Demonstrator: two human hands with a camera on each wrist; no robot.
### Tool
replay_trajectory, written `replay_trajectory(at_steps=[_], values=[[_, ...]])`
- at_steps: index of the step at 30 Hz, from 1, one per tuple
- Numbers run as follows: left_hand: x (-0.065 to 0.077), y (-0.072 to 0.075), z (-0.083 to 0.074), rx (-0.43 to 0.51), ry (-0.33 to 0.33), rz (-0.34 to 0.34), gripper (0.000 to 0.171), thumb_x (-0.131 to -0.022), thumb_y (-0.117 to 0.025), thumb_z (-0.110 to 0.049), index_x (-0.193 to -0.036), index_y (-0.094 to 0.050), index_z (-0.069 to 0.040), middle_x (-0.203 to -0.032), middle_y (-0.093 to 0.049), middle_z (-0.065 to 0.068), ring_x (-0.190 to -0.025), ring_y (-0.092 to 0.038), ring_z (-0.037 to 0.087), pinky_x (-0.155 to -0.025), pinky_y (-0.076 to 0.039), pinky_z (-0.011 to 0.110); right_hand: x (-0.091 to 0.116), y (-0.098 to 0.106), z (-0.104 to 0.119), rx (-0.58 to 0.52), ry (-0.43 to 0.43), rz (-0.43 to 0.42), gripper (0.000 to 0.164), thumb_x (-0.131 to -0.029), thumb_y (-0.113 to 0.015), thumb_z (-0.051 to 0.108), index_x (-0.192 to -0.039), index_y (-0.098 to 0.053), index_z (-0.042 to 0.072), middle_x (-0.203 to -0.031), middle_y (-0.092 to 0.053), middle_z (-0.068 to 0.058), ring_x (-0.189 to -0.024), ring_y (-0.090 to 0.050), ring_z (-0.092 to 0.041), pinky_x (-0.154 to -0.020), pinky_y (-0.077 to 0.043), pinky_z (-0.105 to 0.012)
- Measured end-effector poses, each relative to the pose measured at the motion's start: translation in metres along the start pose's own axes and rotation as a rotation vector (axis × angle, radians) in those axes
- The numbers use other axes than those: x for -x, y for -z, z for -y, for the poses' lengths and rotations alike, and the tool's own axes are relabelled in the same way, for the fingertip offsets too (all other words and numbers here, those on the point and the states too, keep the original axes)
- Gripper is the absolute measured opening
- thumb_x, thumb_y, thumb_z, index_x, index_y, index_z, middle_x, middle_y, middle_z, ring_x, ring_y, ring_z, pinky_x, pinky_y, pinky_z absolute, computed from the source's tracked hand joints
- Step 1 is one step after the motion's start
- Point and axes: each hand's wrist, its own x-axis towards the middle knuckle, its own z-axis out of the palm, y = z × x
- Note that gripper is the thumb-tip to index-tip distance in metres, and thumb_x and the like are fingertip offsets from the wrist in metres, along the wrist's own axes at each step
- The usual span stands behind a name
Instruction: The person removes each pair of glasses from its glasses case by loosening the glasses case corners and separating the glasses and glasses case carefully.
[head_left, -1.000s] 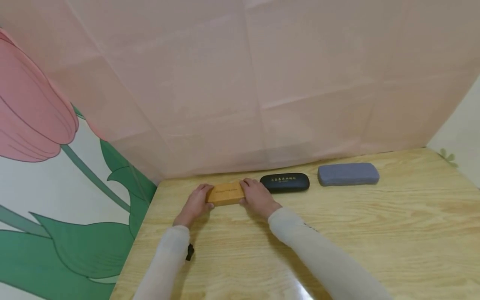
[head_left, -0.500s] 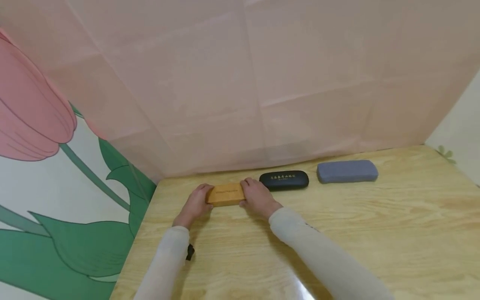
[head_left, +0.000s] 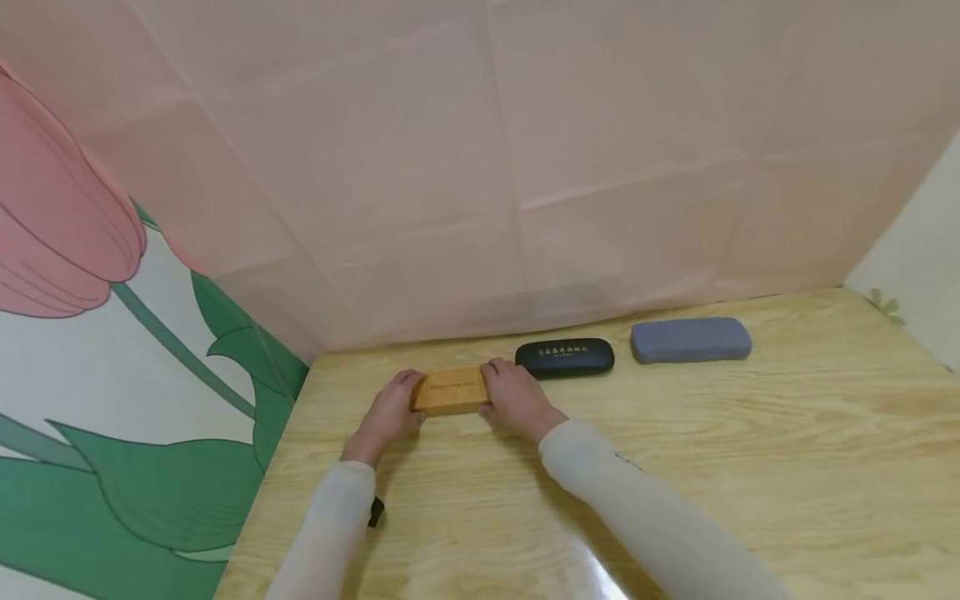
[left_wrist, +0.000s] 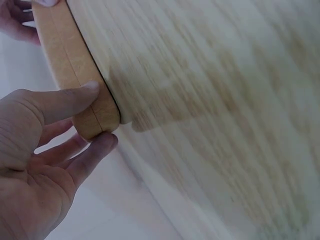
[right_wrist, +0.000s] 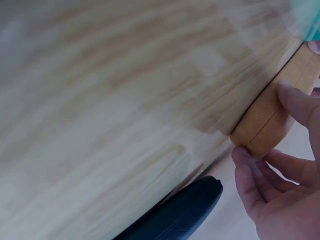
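A tan wooden case (head_left: 450,392) lies flat on the wooden table (head_left: 675,467), near its far left corner and close to the pink curtain (head_left: 525,167) that hangs behind. The left hand (head_left: 390,410) holds the case's left end and the right hand (head_left: 513,397) holds its right end, so the case sits between the two palms. In the left wrist view, the left hand (left_wrist: 35,165) has its thumb laid along the near side of the case (left_wrist: 75,75) and a finger pressed under the rounded end, pinching that end between them; the other fingers lie loosely curled behind. In the right wrist view, the right hand (right_wrist: 285,190) does the same at the opposite end: the thumb rests on the near edge of the case (right_wrist: 275,115) and a fingertip touches the end from the far side, with the remaining fingers slightly spread and relaxed. Just to the right of the right hand lies a black case (head_left: 566,357) with light lettering on its lid, close to the fingers; whether they touch cannot be told. Further right, apart from it, lies a grey case (head_left: 690,340). On the left stands a wall panel (head_left: 112,350) painted with a pink tulip and green leaves.
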Motion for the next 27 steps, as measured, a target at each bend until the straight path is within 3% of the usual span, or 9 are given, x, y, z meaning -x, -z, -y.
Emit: replay_trajectory(at_steps=[12, 18, 27], values=[[0.013, -0.007, -0.004, -0.014, -0.034, -0.042, 0.067, -0.081, -0.079, 0.000, -0.142, -0.049, 0.002, -0.145, -0.048, 0.022, -0.132, -0.051, 0.040, -0.112, -0.042, 0.050, 0.011, 0.002, 0.004, 0.042, 0.007, -0.016, 0.070, -0.086, -0.077, 0.042, -0.136, -0.055, -0.002, -0.131, -0.060, -0.017, -0.115, -0.063, -0.032, -0.101, -0.051, -0.044], [0.018, -0.007, -0.010, -0.069, -0.070, -0.075, 0.065, -0.081, -0.078, 0.002, -0.140, -0.049, 0.004, -0.141, -0.050, 0.021, -0.128, -0.054, 0.040, -0.110, -0.045, 0.049, 0.018, 0.007, 0.008, 0.036, 0.009, -0.037, 0.067, -0.086, -0.077, 0.040, -0.133, -0.056, -0.002, -0.128, -0.061, -0.018, -0.113, -0.063, -0.033, -0.100, -0.051, -0.045], [0.024, -0.014, -0.016, -0.117, -0.064, -0.105, 0.064, -0.081, -0.079, 0.001, -0.138, -0.050, 0.004, -0.140, -0.051, 0.023, -0.125, -0.056, 0.040, -0.105, -0.049, 0.048, 0.024, 0.005, 0.006, 0.039, 0.007, -0.030, 0.069, -0.085, -0.077, 0.042, -0.136, -0.056, 0.001, -0.133, -0.059, -0.016, -0.116, -0.063, -0.032, -0.099, -0.052, -0.046]])
